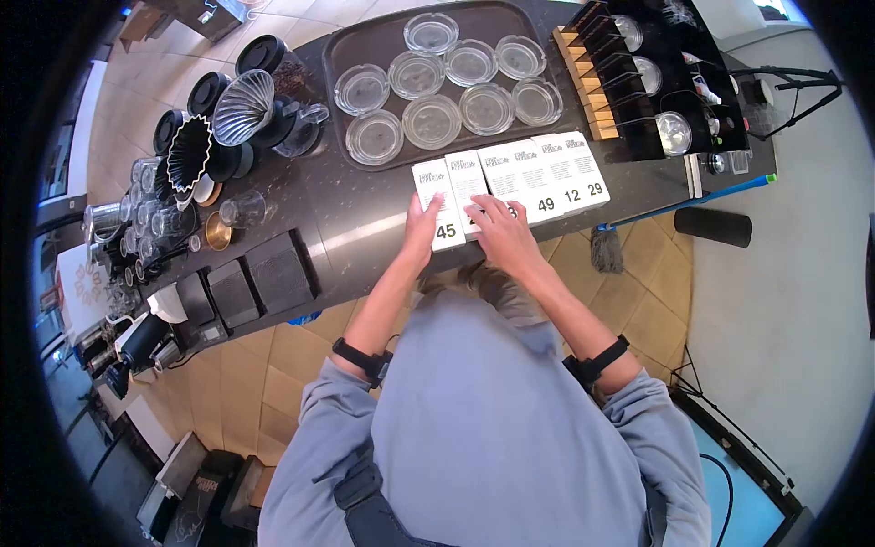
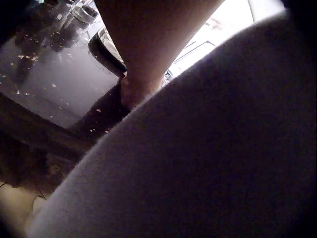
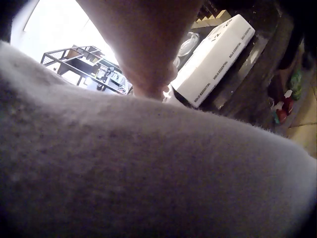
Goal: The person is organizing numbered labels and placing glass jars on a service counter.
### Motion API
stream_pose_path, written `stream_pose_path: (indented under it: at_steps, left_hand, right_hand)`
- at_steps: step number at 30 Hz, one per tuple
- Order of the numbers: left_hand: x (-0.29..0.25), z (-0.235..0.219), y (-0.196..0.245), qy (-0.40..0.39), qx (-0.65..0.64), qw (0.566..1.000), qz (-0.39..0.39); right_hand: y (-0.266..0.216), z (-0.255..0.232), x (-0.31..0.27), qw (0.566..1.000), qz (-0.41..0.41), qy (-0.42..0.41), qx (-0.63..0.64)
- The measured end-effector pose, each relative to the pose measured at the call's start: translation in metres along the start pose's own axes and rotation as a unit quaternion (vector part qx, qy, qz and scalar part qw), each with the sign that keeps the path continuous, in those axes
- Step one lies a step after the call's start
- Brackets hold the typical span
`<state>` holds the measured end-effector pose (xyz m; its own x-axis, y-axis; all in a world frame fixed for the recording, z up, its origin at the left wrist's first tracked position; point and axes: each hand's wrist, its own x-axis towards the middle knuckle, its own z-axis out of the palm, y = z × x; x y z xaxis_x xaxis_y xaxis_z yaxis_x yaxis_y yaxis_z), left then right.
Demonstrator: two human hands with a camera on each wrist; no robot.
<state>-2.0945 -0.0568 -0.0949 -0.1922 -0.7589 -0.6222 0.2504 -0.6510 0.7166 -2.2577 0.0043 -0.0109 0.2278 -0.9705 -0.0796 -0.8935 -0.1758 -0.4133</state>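
A row of narrow white boxes with printed black numbers lies near the counter's front edge in the head view. My left hand (image 1: 421, 230) is at the left edge of the box marked 45 (image 1: 445, 214), its thumb over the top face. Over the neighbouring boxes lies my right hand (image 1: 507, 239), fingers spread and partly covering their numbers. Boxes marked 49 (image 1: 545, 187), 12 (image 1: 571, 178) and 29 (image 1: 592, 173) continue the row to the right. The right wrist view shows the side of a white box (image 3: 215, 62) beyond the forearm; sleeves block much of both wrist views.
Behind the boxes, a dark tray (image 1: 337, 64) bears several round glass dishes. Coffee drippers (image 1: 244, 108) and glassware stand at left, beside black flat slabs (image 1: 281, 273). A black rack (image 1: 674, 77) with a wooden edge is at right. A blue-handled mop (image 1: 693, 202) leans by the counter.
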Motion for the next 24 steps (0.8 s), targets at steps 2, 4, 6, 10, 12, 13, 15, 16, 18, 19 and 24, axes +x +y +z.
stream_pose_path:
  at_steps: [2,4,6,10,12,13,15,16,18,19,24]
  left_hand:
    - [0.002,0.000,-0.005,0.005,-0.009,1.000,0.002]
    - [0.007,0.000,-0.012,-0.009,-0.026,1.000,0.012]
    - [0.011,-0.001,-0.017,-0.007,-0.035,0.999,0.007]
    - [0.013,0.003,-0.020,0.006,-0.036,0.999,0.004]
    - [0.011,0.005,-0.018,0.004,-0.042,0.999,0.009]
    - [0.010,0.006,-0.017,0.000,-0.045,0.999,0.013]
    - [0.007,0.006,-0.014,-0.007,-0.033,0.999,0.018]
    - [0.006,0.007,-0.013,-0.015,-0.018,0.999,0.022]
    - [0.007,0.004,-0.010,-0.043,-0.111,0.993,-0.015]
    - [0.007,0.001,-0.008,-0.071,-0.201,0.976,-0.053]
    - [0.006,-0.010,-0.009,-0.077,-0.181,0.980,-0.038]
  right_hand:
    - [0.002,-0.003,0.001,1.000,-0.005,-0.002,-0.026]
    - [0.005,-0.006,0.001,0.998,-0.024,-0.003,-0.057]
    - [0.008,-0.007,0.000,0.997,-0.028,-0.007,-0.069]
    - [0.011,-0.005,-0.001,0.997,-0.032,-0.006,-0.074]
    - [0.009,-0.006,0.000,0.996,-0.028,-0.018,-0.085]
    - [0.008,-0.008,0.001,0.995,-0.020,-0.028,-0.095]
    - [0.001,-0.011,0.004,0.997,-0.020,-0.024,-0.066]
    - [-0.004,-0.013,0.005,0.999,-0.017,-0.018,-0.035]
    - [-0.015,-0.012,0.006,0.998,-0.046,-0.023,-0.027]
    - [-0.019,-0.011,0.007,0.997,-0.074,-0.027,-0.018]
    - [-0.025,0.003,0.008,0.988,-0.127,-0.064,-0.065]
